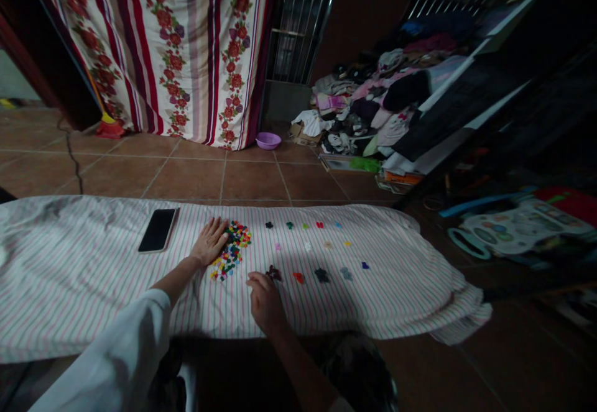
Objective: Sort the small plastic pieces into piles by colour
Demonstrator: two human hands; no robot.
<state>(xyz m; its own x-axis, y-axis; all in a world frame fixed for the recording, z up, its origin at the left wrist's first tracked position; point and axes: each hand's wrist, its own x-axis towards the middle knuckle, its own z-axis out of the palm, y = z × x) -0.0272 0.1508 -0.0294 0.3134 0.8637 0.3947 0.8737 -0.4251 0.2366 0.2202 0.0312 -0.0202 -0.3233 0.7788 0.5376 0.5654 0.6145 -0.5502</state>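
My left hand (209,242) lies flat with fingers spread on the striped cloth, against the left edge of a pile of small multicoloured pieces (236,244). My right hand (265,300) is just right of and below that pile, its fingers curled together; whatever they may hold is too small to make out. Close by its fingertips is a little heap of dark brown pieces (273,273). Further right sit an orange heap (298,278), a dark green-grey heap (321,274), a grey-blue heap (346,273) and a dark blue one (365,265).
Behind these, rows of small single-colour groups include red pieces (319,225) and pink pieces (278,246). A phone (158,230) lies left on the striped cloth (93,263). Beyond are a purple basin (268,141), a floral curtain (172,58) and piled clothes (368,107).
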